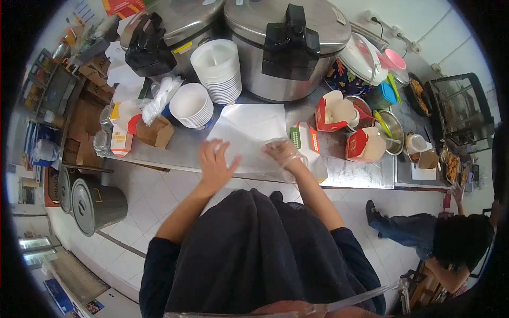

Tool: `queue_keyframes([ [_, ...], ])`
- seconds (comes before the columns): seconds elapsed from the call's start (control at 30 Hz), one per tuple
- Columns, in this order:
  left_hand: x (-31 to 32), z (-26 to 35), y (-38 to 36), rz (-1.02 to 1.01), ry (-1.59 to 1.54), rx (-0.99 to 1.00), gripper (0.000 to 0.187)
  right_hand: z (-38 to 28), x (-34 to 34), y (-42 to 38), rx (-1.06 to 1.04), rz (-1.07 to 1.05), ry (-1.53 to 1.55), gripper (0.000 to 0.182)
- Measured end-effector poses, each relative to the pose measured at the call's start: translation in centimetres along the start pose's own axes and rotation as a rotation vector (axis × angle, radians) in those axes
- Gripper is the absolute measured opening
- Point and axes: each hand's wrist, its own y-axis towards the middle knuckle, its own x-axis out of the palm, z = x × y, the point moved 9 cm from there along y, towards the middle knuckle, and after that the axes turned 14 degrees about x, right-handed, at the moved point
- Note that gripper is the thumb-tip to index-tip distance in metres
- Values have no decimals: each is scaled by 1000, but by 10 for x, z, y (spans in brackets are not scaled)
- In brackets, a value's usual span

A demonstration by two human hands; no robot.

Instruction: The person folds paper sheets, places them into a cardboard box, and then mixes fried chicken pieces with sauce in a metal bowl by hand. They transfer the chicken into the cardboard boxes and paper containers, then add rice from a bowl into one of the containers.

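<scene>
- The left hand [214, 161] lay flat, fingers spread wide, its grip open, pressing on the white paper sheet [249, 130].
- The right hand [283, 153], in a clear plastic glove, rested fingers down on the sheet's right edge, grip loose, clasping nothing.
- The sheet lay flat at the table's [360, 172] front edge, below the stacked white bowls [217, 69].

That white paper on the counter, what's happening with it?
A person stands at a metal counter with both hands on a sheet of white paper. The bare left hand presses it flat. The right hand, in a clear plastic glove, rests at its edge. Stacked white bowls, rice cookers and red takeout boxes stand around it.
</scene>
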Motion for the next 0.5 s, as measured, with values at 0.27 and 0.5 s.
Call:
queue_keyframes([
  [0.27,114,-10,-95,-237,-511,-470,38,42,-12,5,228,-54,471,25],
  [0.5,89,-15,-49,-171,-460,153,21,65,-137,-63,73,659,996,17],
])
